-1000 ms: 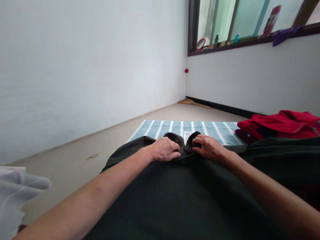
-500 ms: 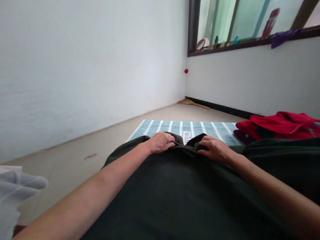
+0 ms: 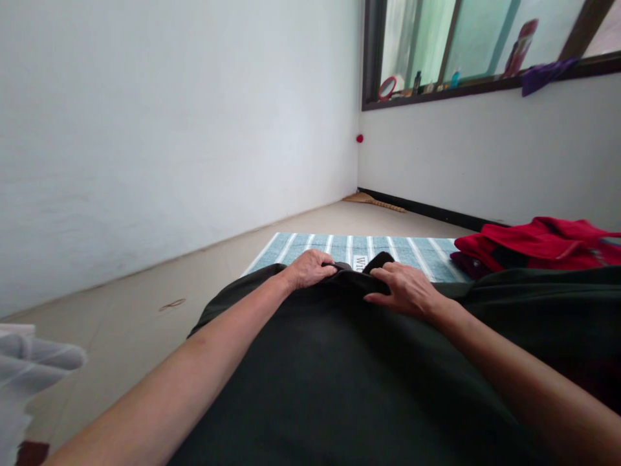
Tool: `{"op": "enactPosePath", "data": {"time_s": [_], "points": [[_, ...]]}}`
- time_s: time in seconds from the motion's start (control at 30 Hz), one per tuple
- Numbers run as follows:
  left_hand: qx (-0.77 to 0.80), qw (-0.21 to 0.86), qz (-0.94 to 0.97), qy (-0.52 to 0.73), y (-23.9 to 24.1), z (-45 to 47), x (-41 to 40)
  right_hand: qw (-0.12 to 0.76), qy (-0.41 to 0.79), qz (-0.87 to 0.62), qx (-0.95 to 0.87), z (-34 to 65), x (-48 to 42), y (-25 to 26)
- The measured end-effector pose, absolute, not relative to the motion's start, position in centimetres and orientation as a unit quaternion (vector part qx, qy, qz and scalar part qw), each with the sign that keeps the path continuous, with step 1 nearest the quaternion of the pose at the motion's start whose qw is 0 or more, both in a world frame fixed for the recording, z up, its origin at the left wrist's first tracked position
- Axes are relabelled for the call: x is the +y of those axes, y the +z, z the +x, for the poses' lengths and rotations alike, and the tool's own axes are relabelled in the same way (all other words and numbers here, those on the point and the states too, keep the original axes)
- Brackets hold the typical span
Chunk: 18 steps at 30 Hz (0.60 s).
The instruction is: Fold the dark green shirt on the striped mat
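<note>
A dark green garment (image 3: 310,382), probably a jacket, lies spread out in front of me, with a sleeve-like part reaching to the right. At its far edge, which looks like a collar, my left hand (image 3: 311,268) pinches the fabric between thumb and fingers. Close by on the right, my right hand (image 3: 405,288) grips the same edge, thumb below and fingers over the cloth. A black flap stands up between the hands. Beneath the garment is a blue-and-white striped cloth (image 3: 291,247) with printed lettering.
Folded red clothes (image 3: 543,243) lie at the right. White sheer fabric (image 3: 33,362) hangs at the left edge. A small loop of cord (image 3: 173,304) lies on the tiled floor, and a wooden-handled brush-like thing (image 3: 373,201) rests in the corner. Bottles and a mirror (image 3: 387,88) line the windowsill.
My right hand has moved a little left, closer to my left hand, along the garment's edge. The left hand has risen slightly, and the edge between them has shifted up.
</note>
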State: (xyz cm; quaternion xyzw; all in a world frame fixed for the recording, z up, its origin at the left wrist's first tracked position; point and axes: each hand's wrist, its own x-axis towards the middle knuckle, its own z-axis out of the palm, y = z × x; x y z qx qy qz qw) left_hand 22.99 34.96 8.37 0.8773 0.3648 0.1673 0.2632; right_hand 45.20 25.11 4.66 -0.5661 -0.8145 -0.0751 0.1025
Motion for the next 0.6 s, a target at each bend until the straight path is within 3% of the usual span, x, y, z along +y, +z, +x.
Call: {"op": "enactPosePath", "data": {"time_s": [0.17,0.6], "points": [[0.361,0.273,0.877,0.163,8.5,22.9,35.7,0.084,-0.165,-0.569,-0.801,43.8,26.0,4.1],[0.35,0.261,0.899,0.012,9.1,24.5,35.7,0.176,-0.179,-0.692,-0.676,44.7,28.1,3.1]]}}
